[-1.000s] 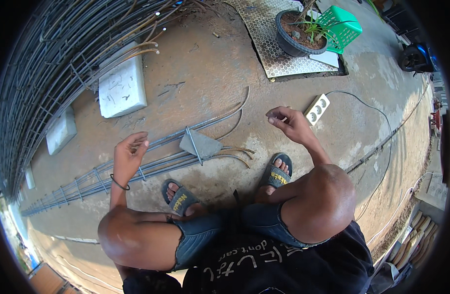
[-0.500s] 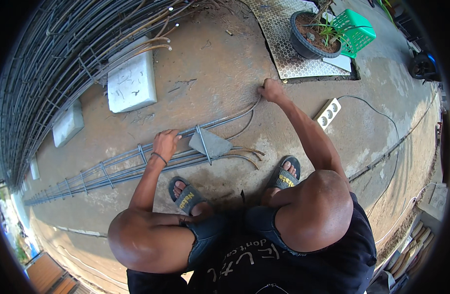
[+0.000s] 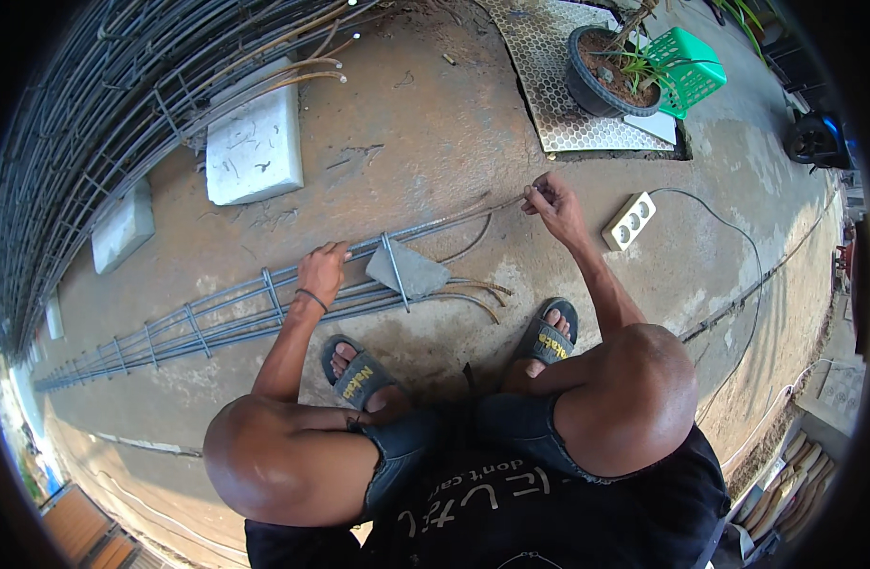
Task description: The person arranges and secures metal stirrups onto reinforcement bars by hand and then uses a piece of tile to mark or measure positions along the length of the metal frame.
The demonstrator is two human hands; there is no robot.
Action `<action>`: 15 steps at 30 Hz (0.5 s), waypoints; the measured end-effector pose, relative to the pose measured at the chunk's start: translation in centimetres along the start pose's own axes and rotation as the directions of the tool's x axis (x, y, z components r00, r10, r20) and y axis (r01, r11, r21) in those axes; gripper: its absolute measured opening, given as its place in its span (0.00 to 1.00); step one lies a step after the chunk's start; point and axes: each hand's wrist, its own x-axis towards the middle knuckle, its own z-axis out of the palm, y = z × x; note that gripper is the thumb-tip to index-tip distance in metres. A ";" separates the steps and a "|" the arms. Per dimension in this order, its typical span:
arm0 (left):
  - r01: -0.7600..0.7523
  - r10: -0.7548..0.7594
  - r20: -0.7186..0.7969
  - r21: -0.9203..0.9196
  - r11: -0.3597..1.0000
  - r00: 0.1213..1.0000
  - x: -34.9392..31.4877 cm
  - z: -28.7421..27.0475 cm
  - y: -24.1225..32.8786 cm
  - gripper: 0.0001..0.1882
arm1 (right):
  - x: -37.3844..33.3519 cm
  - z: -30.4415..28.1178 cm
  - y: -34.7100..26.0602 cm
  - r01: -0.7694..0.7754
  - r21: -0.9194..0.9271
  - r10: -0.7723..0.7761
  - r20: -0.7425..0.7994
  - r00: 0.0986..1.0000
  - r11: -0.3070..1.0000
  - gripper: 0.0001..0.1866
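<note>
A long, narrow rebar cage (image 3: 228,354) lies on the concrete in front of me, running away to the far left. My left hand (image 3: 323,272) is closed round its upper bars, just left of a square stirrup (image 3: 394,275). Thumb and fingers pinched together, my right hand (image 3: 554,206) grips the end of a steel bar (image 3: 503,204) that reaches out past the cage. A grey stone slab (image 3: 418,272) sits inside the cage by the end stirrup. Other bar ends (image 3: 477,296) there bend outward, near my sandalled feet.
More rebar cages (image 3: 103,123) are stacked at the upper left on white blocks (image 3: 255,152). A potted plant (image 3: 601,90) and a green plastic basket (image 3: 689,68) stand at the top right. A white power strip (image 3: 629,221) with its cable lies right of my right hand.
My right hand has moved right and nearer to me, still on the bar's end, which now points straighter outward. My left hand stays on the cage.
</note>
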 end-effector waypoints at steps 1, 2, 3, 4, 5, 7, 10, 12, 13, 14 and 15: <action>-0.012 0.012 -0.035 -0.012 1.000 0.999 -0.1 0.0 0.1 0.07 | -1.2 -0.1 0.3 -0.012 -0.008 0.012 -0.029 1.000 1.000 0.08; -0.029 0.027 -0.070 -0.026 0.999 0.997 0.0 0.0 0.3 0.05 | -1.8 -0.3 0.3 -0.024 -0.017 0.023 -0.062 0.998 1.000 0.09; -0.016 0.014 -0.065 -0.021 1.000 0.998 -0.4 -0.1 0.1 0.05 | -1.8 0.1 -0.9 -0.028 -0.010 0.027 -0.050 0.998 1.000 0.09; -0.008 0.006 -0.063 -0.031 0.999 0.998 -0.6 -0.3 -0.2 0.06 | -1.8 0.1 -2.4 -0.144 -0.307 0.168 0.054 0.984 0.941 0.10; -0.006 0.004 -0.059 -0.042 0.999 0.998 -0.7 -0.5 -0.3 0.06 | -1.9 0.2 -3.5 -0.205 -0.585 0.325 0.106 0.940 0.785 0.11; -0.009 0.006 -0.045 -0.059 0.998 0.999 -0.2 -0.2 0.0 0.07 | -1.2 -0.2 -3.5 -0.260 -0.600 0.388 0.092 0.917 0.757 0.13; -0.019 0.015 -0.051 -0.064 0.998 0.999 -0.4 -0.2 -0.2 0.07 | 1.2 -1.3 -3.4 -0.235 -0.711 0.542 0.239 0.806 0.663 0.15; -0.026 0.021 -0.064 -0.069 0.997 0.998 -0.7 -0.1 -0.5 0.07 | 0.9 0.3 -3.9 -0.192 -0.733 0.540 0.273 0.796 0.653 0.14; -0.012 0.009 -0.051 -0.056 0.998 0.999 -0.9 -0.1 -0.7 0.06 | 0.6 0.9 -4.1 -0.155 -0.750 0.540 0.301 0.786 0.643 0.14; -0.012 0.010 -0.043 -0.052 0.999 0.999 -0.4 -0.2 -0.3 0.06 | 0.2 0.4 -2.0 0.021 -0.837 0.369 0.263 0.892 0.547 0.15; -0.012 0.009 -0.051 -0.058 0.998 0.999 -0.1 -0.2 -0.1 0.06 | 0.6 -0.2 -1.3 0.026 -0.841 0.365 0.262 0.893 0.541 0.15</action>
